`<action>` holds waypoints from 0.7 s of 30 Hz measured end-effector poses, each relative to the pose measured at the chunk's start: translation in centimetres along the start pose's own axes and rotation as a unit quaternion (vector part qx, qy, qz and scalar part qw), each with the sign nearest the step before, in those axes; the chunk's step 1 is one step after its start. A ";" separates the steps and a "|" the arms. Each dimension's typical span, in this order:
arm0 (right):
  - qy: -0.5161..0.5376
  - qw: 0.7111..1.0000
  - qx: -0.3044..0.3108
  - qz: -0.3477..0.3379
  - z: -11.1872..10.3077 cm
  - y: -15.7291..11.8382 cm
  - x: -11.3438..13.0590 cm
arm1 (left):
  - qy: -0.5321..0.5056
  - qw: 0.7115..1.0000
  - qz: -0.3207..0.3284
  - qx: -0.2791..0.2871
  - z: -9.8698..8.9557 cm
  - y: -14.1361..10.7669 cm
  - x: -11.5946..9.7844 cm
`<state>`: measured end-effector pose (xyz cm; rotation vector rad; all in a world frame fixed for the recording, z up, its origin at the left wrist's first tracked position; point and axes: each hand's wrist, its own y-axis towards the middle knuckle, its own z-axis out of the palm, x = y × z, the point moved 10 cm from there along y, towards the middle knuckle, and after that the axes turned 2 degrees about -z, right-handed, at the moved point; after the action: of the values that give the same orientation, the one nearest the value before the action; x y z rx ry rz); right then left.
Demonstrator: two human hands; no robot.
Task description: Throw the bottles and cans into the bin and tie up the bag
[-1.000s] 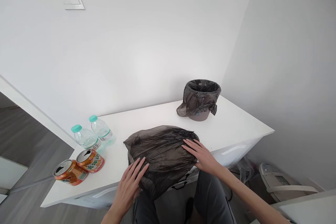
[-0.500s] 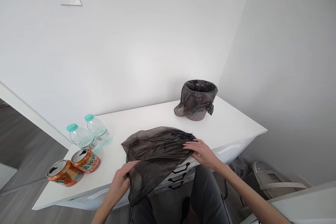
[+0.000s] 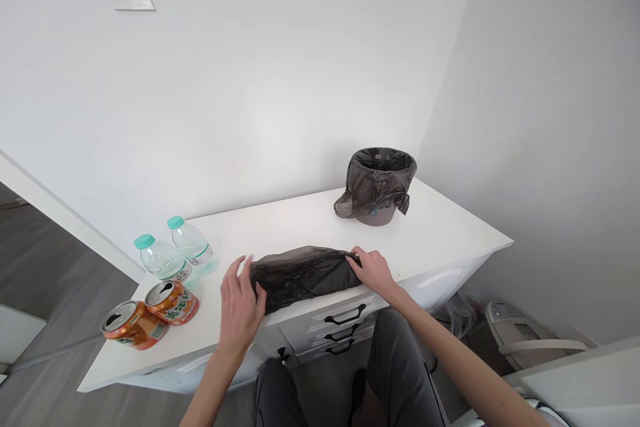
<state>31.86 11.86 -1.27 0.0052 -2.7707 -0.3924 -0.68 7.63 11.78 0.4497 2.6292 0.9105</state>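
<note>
A black plastic trash bag point(image 3: 305, 277), folded into a long strip, lies along the front edge of the white cabinet top. At its left end is my left hand point(image 3: 241, 300), fingers raised and apart, the thumb against the bag's edge. My right hand point(image 3: 373, 271) pinches the right end of the strip between thumb and fingers. Behind it stands a small bin point(image 3: 379, 217), lined with another black bag point(image 3: 373, 180) whose rim is folded down over the outside.
On the left of the cabinet top point(image 3: 440, 227) stand two clear bottles point(image 3: 163, 260) with teal caps and two opened orange cans point(image 3: 135, 327). Black drawer handles point(image 3: 345, 315) stick out from the front below. A beige appliance point(image 3: 520, 333) sits at the lower right.
The bag's near part, which hung over the front edge, is now folded up onto the cabinet top. My left hand has risen and loosened its fingers; my right hand has closed on the bag's end.
</note>
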 end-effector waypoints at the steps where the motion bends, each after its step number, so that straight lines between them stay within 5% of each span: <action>1: -0.002 1.000 -0.002 0.006 0.0 0.0 0.1 | -0.001 0.998 0.057 -0.017 -0.5 -0.2 -2.0; 3: -0.003 1.000 -0.005 0.015 -0.1 -0.2 0.4 | -0.011 0.990 0.138 -0.020 -0.5 -1.0 -5.0; 6: 0.012 0.999 -0.028 0.029 -1.0 -0.6 0.7 | -0.024 0.982 0.184 0.015 1.4 -1.9 -6.7; 11: 0.033 0.999 -0.005 0.023 -2.0 -0.8 1.3 | -0.020 0.978 0.178 0.107 6.7 -1.1 -4.5; 15: 0.063 0.995 0.071 0.026 -1.8 -1.6 1.6 | 0.018 0.997 0.058 0.056 6.3 0.8 -0.5; 18: 0.111 0.987 0.114 0.026 -2.2 -2.8 2.2 | 0.007 0.993 0.104 0.047 5.6 -0.1 -1.9; 21: 0.243 0.953 0.178 0.039 -2.6 -4.5 3.3 | -0.032 0.975 0.190 0.113 7.2 -2.5 -4.6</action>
<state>29.46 6.63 0.98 0.0692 -2.3033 0.1232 5.85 7.84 5.75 1.0511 2.6444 0.6830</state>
